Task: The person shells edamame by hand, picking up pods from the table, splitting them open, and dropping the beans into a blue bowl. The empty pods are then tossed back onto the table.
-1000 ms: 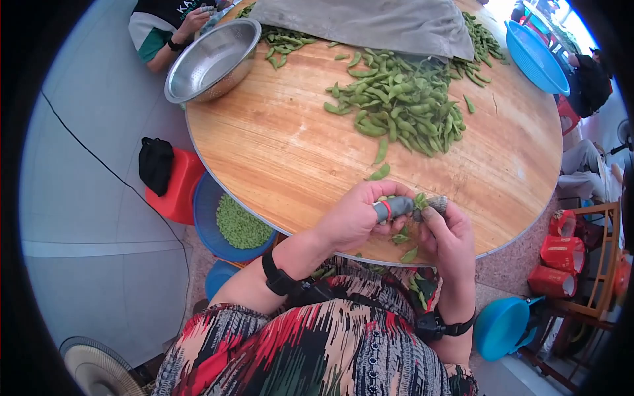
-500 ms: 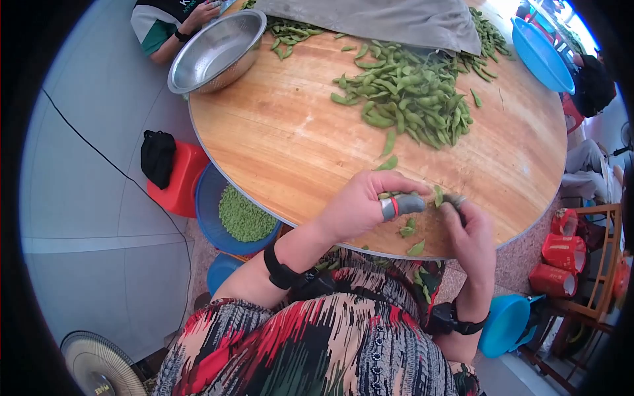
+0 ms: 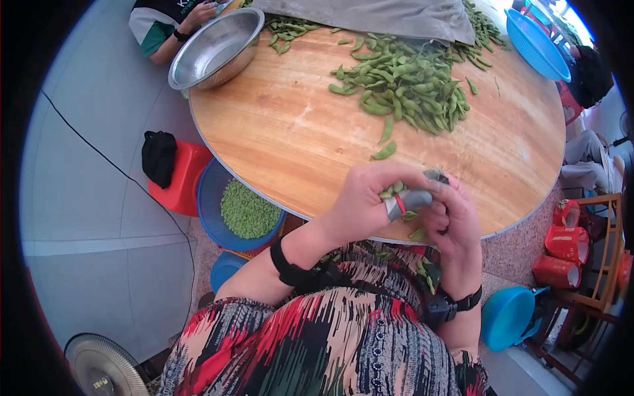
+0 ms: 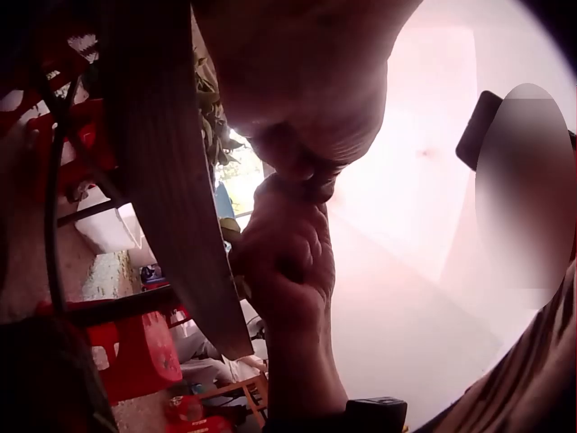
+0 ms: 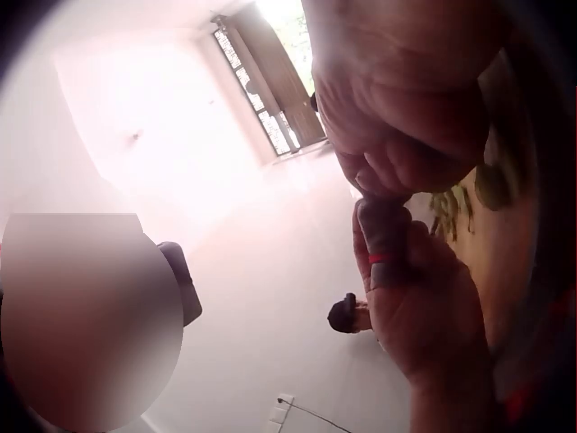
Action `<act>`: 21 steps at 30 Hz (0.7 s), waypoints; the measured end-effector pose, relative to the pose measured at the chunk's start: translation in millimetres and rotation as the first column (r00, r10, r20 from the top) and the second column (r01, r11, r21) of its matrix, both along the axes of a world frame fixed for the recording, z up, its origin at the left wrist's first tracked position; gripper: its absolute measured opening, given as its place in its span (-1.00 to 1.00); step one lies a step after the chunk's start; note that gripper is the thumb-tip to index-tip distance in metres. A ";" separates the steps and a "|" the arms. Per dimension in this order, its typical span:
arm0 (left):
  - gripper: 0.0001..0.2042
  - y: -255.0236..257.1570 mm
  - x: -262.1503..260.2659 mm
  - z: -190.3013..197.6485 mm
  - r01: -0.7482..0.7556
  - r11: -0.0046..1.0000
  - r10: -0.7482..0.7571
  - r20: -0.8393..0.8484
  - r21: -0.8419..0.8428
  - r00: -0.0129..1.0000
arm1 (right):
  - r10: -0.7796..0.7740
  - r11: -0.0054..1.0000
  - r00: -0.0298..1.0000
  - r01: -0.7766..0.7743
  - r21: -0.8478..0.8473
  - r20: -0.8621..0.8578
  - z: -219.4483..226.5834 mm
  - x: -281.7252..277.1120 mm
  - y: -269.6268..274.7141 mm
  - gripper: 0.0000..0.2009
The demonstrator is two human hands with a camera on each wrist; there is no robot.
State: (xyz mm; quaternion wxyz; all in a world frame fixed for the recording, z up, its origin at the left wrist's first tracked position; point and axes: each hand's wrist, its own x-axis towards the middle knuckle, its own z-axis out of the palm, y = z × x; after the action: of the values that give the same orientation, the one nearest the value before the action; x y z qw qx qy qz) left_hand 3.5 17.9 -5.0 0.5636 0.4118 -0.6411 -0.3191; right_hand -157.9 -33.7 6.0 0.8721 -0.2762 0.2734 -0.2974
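Over the near table edge, the left hand (image 3: 370,201) curls round several green beans (image 3: 391,190); a grey cover with a red band sits on one finger. Its fingertips meet the right hand (image 3: 456,214), whose fingers are curled, one with a grey cover. What lies between the fingertips is hidden. The left wrist view shows the left hand (image 4: 302,86) above the right hand (image 4: 288,262); in the right wrist view the right hand (image 5: 406,113) is above the left hand (image 5: 428,307). A heap of green pods (image 3: 416,86) lies beyond, with loose pods nearer.
A metal bowl (image 3: 218,49) stands at the table's (image 3: 264,142) left edge, and a grey cloth (image 3: 376,16) covers pods at the back. A blue basket (image 3: 538,45) is at far right. Below left, a blue basin holds shelled beans (image 3: 247,210) beside a red stool (image 3: 178,178).
The hands were apart half a second ago, with a small pod at the right fingertips; they have come together and that pod is out of sight. The left hand still holds beans.
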 end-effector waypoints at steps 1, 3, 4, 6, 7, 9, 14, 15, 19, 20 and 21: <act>-0.80 -0.6 -1.1 0.8 -0.041 0.996 0.048 -0.100 0.077 0.994 | -0.006 0.999 1.000 0.005 -0.032 -0.028 3.4 3.0 -4.1 -0.96; -0.87 -3.3 0.4 3.8 -0.065 0.990 0.072 -0.054 0.122 0.996 | -0.012 0.998 0.998 0.009 -0.064 -0.055 7.2 7.9 -10.5 -0.96; -0.87 -5.1 1.0 4.3 -0.069 0.974 0.090 -0.088 0.214 0.992 | -0.045 0.995 0.995 0.037 -0.088 -0.092 8.3 9.5 -13.2 -0.97; -0.88 -6.5 4.1 4.8 -0.071 0.951 0.112 -0.122 0.300 0.986 | -0.073 0.987 0.986 0.050 -0.154 -0.148 -0.4 3.2 -30.8 -0.94; -0.91 -5.1 8.1 4.8 -0.036 0.918 0.171 -0.311 0.396 0.935 | -0.069 0.987 0.986 0.046 -0.157 -0.150 -5.4 2.4 -32.4 -0.94; -0.93 -2.4 18.7 6.7 0.022 0.879 0.237 -0.476 0.477 0.847 | -0.618 0.313 0.548 -0.486 -0.816 -0.564 -10.0 3.5 -35.3 -0.89; -0.89 11.8 33.4 3.9 0.245 0.830 0.161 -0.636 0.501 0.755 | -0.155 0.404 0.690 -0.608 -0.683 -0.707 12.9 6.7 -19.9 -0.80; -0.87 12.4 29.8 1.4 0.259 0.808 0.135 -0.594 0.529 0.793 | -0.152 0.401 0.689 -0.612 -0.682 -0.708 15.0 16.2 -21.0 -0.80; -0.88 12.8 19.6 1.8 0.251 0.764 0.056 -0.449 0.595 0.892 | -0.572 0.233 0.532 -0.624 -0.746 -0.624 8.0 45.0 -25.8 -0.77; -0.90 12.6 19.2 -1.2 0.239 0.768 0.017 -0.392 0.594 0.920 | -0.603 0.189 0.493 -0.676 -0.713 -0.627 7.7 47.1 -26.4 -0.78; -0.91 12.1 18.9 -1.9 0.227 0.772 -0.020 -0.335 0.593 0.942 | -0.632 0.147 0.453 -0.726 -0.672 -0.629 6.8 48.6 -27.7 -0.79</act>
State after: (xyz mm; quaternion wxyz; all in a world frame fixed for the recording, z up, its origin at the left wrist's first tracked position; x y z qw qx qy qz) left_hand 22.4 30.0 -6.9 0.4661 0.4760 -0.4286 -0.6103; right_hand -109.4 -61.5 12.8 0.1698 -0.8867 0.3990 -0.1602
